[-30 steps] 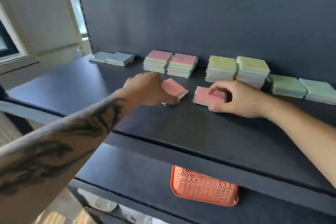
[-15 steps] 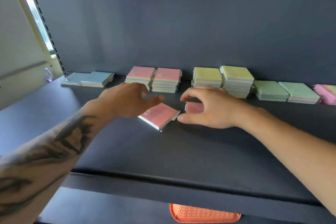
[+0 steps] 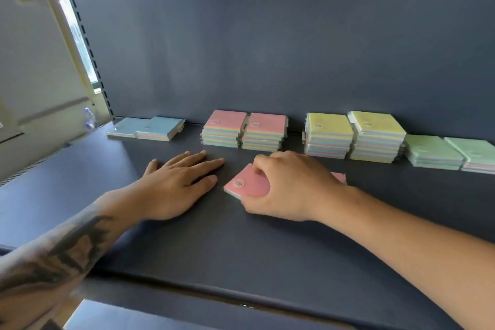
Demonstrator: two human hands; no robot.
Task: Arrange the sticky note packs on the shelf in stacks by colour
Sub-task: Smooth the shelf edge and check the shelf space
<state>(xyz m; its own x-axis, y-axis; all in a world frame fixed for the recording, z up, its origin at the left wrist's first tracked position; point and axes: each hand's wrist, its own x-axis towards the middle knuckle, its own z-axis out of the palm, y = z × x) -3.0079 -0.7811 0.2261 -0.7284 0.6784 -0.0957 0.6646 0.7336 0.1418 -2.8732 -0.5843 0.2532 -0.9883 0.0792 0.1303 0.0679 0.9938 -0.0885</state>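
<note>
My right hand (image 3: pixel 289 187) grips a loose pink sticky note pack (image 3: pixel 245 185) lying on the dark shelf (image 3: pixel 241 249). A second pink pack (image 3: pixel 339 177) peeks out behind that hand's wrist. My left hand (image 3: pixel 178 182) rests flat on the shelf just left of the pack, fingers straight, holding nothing. Along the back wall stand two blue packs (image 3: pixel 150 128), two pink-topped stacks (image 3: pixel 245 130), two yellow-topped stacks (image 3: pixel 353 135) and two green stacks (image 3: pixel 450 153).
The shelf's dark back panel (image 3: pixel 267 48) rises right behind the stacks. A slotted upright (image 3: pixel 88 48) and a window sit at the left. Bare shelf surface lies in front of both hands, up to the front edge (image 3: pixel 241 300).
My left hand let go of its pink pack and now lies flat on the shelf. My right hand has taken hold of that pack. The camera tilted upward.
</note>
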